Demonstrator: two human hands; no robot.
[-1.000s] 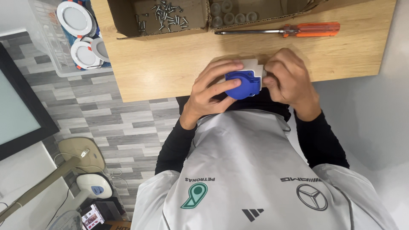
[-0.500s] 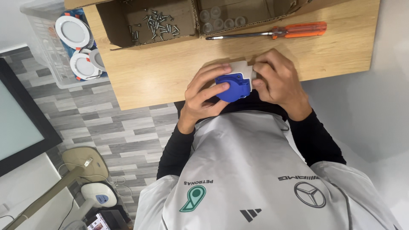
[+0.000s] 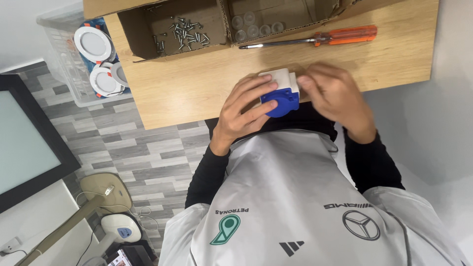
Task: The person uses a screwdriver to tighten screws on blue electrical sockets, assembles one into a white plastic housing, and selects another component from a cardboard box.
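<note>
Socket unit: a white box with a round blue cap, held at the near edge of the table, centre of the frame.
Left hand: fingers are curled around the box and the blue cap, gripping them.
Right hand: blurred; its fingertips are pressed against the box's right side.
Screwdriver: orange-handled, laid on the table above the hands.
Cardboard box: open, upper left, screws scattered inside.
Round white lamps: kept in a clear bin at far left.

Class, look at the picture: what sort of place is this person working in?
Probably a small assembly workbench: a wooden table, a cardboard box of loose screws, and an orange-handled screwdriver beside it.
</note>
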